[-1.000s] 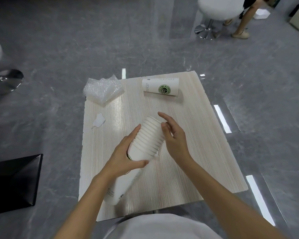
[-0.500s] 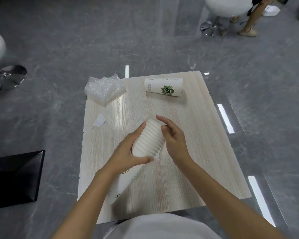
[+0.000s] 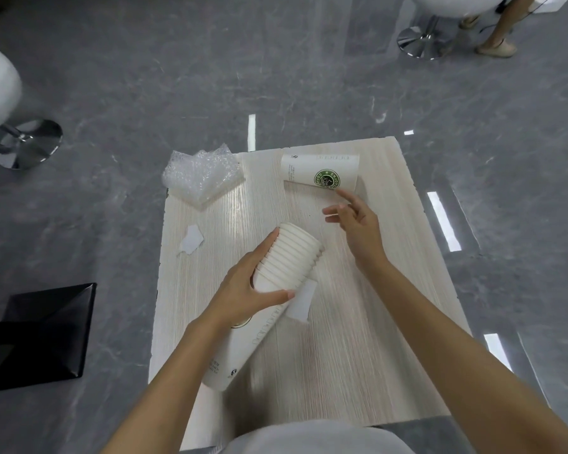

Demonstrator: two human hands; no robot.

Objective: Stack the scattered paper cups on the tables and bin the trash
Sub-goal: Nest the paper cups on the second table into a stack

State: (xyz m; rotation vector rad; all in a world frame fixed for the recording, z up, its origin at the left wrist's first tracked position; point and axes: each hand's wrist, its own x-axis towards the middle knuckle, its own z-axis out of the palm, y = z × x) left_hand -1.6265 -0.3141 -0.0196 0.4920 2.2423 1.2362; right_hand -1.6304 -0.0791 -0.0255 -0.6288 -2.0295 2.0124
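Observation:
A tilted stack of white paper cups (image 3: 286, 257) sits over the middle of the pale wooden table (image 3: 374, 339). My left hand (image 3: 243, 290) grips the stack around its middle. Farther back, a single white cup with a green round logo (image 3: 320, 172) lies on its side. Just short of that cup hovers my right hand (image 3: 358, 221), fingers spread and straight, holding nothing. A crumpled sheet of bubble wrap (image 3: 204, 175) lies at the far left corner. One scrap of white paper (image 3: 191, 244) rests near the left edge, another (image 3: 300, 304) beside the stack.
A black square base (image 3: 43, 332) stands on the grey floor to the left. White stools with chrome bases stand at the far left (image 3: 27, 142) and far right (image 3: 423, 37), where a person's legs (image 3: 499, 31) show.
My right hand has left the top of the stack and moved back and to the right, toward the lying cup. My left hand keeps its hold on the stack.

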